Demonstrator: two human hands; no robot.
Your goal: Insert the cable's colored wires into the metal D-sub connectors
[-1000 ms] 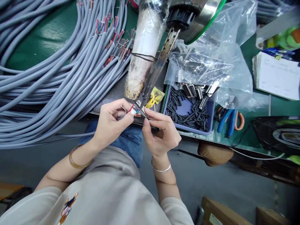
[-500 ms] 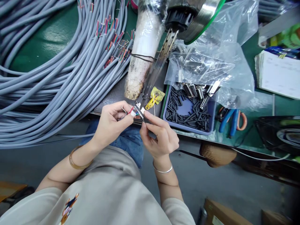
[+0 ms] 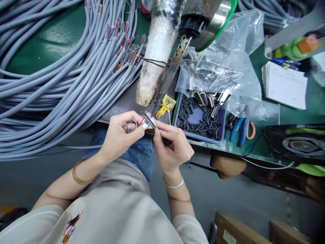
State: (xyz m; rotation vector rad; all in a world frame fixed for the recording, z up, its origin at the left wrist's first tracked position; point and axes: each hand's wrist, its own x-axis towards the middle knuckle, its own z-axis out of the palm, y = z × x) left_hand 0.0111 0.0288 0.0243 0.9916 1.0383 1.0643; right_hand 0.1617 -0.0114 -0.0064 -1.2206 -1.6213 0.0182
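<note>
A small metal multi-pin connector (image 3: 150, 119) with a dark row of pins is between my hands, just below the soldering iron (image 3: 162, 86) tip. My left hand (image 3: 124, 131) is closed in a pinch on thin coloured wires (image 3: 141, 122) at the connector's left side; red, green and orange strands show near the thumb. The thumb and index finger of my right hand (image 3: 174, 144) close on the connector's right end. Close behind the fingers, a yellow clip-like piece (image 3: 162, 110) lies on the dark mat (image 3: 119, 105). A wrapped, scorched white tube (image 3: 154, 61) stands beside the iron.
Thick grey cables (image 3: 76, 91) with stripped ends cover the left side. A blue tray (image 3: 221, 134) holds black sleeves and metal connectors under a clear plastic bag (image 3: 243, 71). Pliers (image 3: 241, 130), a notepad (image 3: 285, 84), a solder spool (image 3: 215, 25) and a black fan-like device (image 3: 294, 142) are around.
My right fingers have shifted slightly and now touch the connector's right end. The connector has turned a little, showing more of its metal shell. The camera view has swung slightly right.
</note>
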